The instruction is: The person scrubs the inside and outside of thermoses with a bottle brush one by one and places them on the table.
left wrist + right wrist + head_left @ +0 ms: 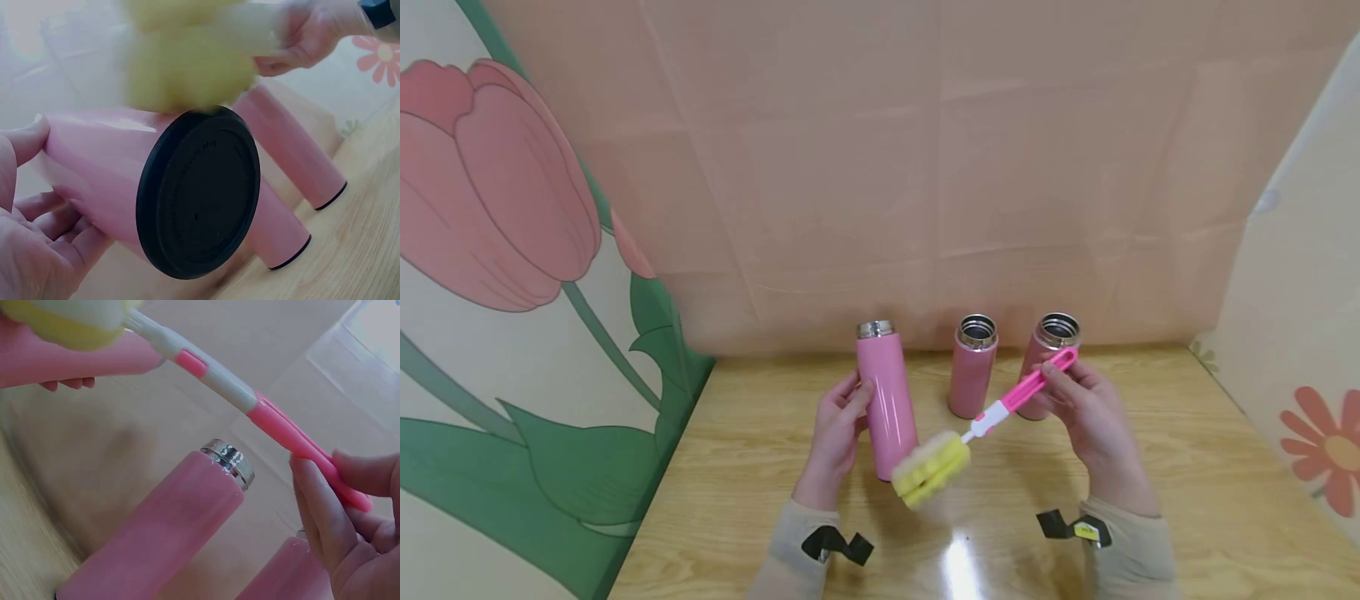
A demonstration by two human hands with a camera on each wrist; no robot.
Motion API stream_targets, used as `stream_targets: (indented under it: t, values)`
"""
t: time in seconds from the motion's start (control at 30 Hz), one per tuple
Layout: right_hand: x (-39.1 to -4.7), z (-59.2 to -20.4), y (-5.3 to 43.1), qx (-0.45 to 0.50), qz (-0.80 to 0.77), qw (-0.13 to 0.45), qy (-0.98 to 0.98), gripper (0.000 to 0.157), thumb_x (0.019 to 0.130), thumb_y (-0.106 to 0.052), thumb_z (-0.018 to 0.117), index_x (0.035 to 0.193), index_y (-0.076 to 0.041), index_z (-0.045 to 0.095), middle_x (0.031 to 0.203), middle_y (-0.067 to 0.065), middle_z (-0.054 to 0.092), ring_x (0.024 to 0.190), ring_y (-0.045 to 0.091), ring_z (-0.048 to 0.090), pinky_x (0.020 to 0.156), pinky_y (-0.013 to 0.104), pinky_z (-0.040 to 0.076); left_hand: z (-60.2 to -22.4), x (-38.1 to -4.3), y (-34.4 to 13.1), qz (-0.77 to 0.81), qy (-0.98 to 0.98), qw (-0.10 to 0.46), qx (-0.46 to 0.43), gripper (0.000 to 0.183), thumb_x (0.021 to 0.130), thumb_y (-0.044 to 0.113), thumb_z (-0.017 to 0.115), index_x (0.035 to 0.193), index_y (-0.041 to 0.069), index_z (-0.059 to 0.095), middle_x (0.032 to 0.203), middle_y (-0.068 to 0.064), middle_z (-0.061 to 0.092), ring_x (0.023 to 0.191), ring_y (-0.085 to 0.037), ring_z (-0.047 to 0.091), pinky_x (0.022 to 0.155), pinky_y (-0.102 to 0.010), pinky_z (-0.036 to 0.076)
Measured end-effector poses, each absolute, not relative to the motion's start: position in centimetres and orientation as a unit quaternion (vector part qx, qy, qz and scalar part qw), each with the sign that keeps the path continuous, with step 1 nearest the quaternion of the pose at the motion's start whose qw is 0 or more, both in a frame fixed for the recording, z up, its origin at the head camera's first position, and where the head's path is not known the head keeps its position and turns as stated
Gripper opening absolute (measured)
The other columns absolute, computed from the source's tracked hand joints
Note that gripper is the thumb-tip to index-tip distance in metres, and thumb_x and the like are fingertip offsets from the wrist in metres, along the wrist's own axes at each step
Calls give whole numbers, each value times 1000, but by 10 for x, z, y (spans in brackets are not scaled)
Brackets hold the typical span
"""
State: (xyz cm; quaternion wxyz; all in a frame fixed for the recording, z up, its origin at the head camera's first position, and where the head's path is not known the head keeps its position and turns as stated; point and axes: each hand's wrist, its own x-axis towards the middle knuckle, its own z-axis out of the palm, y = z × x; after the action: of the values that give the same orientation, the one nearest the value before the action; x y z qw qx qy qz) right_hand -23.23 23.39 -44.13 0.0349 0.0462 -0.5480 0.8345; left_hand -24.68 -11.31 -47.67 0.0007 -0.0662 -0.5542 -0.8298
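A pink vacuum bottle with a bare steel neck is gripped by my left hand, fingers and thumb around its side. Its black base faces the left wrist camera, tilted off the table. My right hand pinches the pink handle of a bottle brush. The brush's yellow sponge head is in front of the bottle's lower end in the head view; whether they touch I cannot tell. In the left wrist view the sponge is blurred.
Two more pink bottles, a middle one and a right one, stand upright and uncapped at the back of the wooden table. Behind them hangs a peach cloth. Flower-patterned walls flank both sides.
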Motion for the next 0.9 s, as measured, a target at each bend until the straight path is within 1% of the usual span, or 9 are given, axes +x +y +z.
stream_targets:
  t: [0.13,0.23,0.33,0.47,0.57,0.67,0.73,0.83,0.9]
  values:
    - [-233,-441,231,15,881,63,-469,12,107,-7,66,115,-4,73,104,4,74,94,13,76,86,27,62,-477,-246,-112,-828,-555,-9,-81,51,107,15,65,150,-10,53,116,-6,76,99,-17,72,81,-32,61]
    - [-233,-440,228,-6,912,82,-402,13,106,-5,65,116,-2,72,105,6,72,96,15,76,85,28,62,-478,-245,-111,-826,-555,-16,-93,48,108,15,63,148,-10,54,115,-4,76,97,-15,71,78,-30,60]
    - [-234,-439,225,-25,932,101,-347,16,105,-6,67,119,0,70,105,7,70,95,17,75,84,28,63,-479,-245,-110,-825,-554,-24,-106,47,109,16,61,147,-10,55,116,-3,75,96,-14,70,79,-30,60]
    - [-236,-437,220,-50,946,136,-289,13,104,-6,68,114,1,69,100,8,70,88,17,73,79,29,64,-479,-244,-109,-824,-553,-34,-121,49,109,17,60,149,-11,52,120,-3,74,100,-15,70,84,-32,60]
    - [-237,-435,216,-71,950,160,-259,13,103,-5,69,113,3,68,98,8,69,85,18,72,76,29,64,-478,-243,-108,-820,-555,-41,-132,52,109,17,59,151,-12,49,121,-3,73,100,-16,71,84,-33,61]
    - [-237,-433,212,-94,948,174,-248,20,101,-7,72,116,3,66,102,9,69,88,19,71,76,29,64,-477,-241,-108,-815,-559,-48,-143,53,109,15,58,152,-13,46,123,-3,71,102,-16,70,83,-32,61]
    - [-236,-432,211,-102,948,176,-246,26,100,-8,73,122,3,64,109,10,68,93,19,72,78,29,64,-477,-240,-108,-813,-560,-52,-148,53,109,14,57,153,-13,45,124,-3,70,103,-16,70,84,-33,61]
    - [-234,-432,208,-101,947,178,-248,26,101,-9,72,124,1,64,116,10,68,97,19,72,82,29,63,-476,-239,-109,-809,-564,-60,-150,56,107,13,57,155,-12,42,134,-10,66,112,-20,67,91,-36,60]
    - [-233,-432,207,-96,947,177,-249,26,101,-9,72,125,0,65,119,11,68,99,18,72,82,29,63,-476,-238,-109,-803,-574,-63,-146,61,105,11,61,158,-10,40,142,-16,62,120,-23,65,98,-37,58]
